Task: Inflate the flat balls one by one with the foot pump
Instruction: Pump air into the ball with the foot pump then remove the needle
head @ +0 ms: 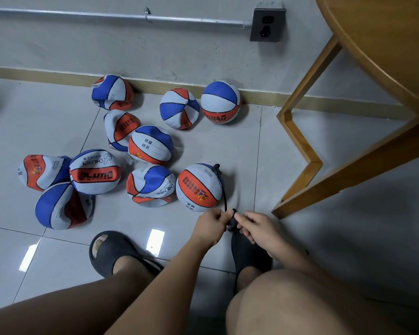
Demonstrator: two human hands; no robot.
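Several red, white and blue balls lie on the tiled floor, most of them flat and crumpled. One round ball (198,187) sits just ahead of my hands, with a black pump hose (224,189) running from its top right down to my fingers. My left hand (213,226) and my right hand (254,226) both pinch the hose's black fitting (232,220) between them. The foot pump (247,252) is mostly hidden under my right hand and right foot. Another round ball (220,101) rests against the wall.
A wooden table (382,44) with angled legs (300,131) stands at the right. The grey wall carries a socket (267,25) and a metal pipe (107,16). My left foot wears a black slipper (111,252). Bare tiles lie at the left.
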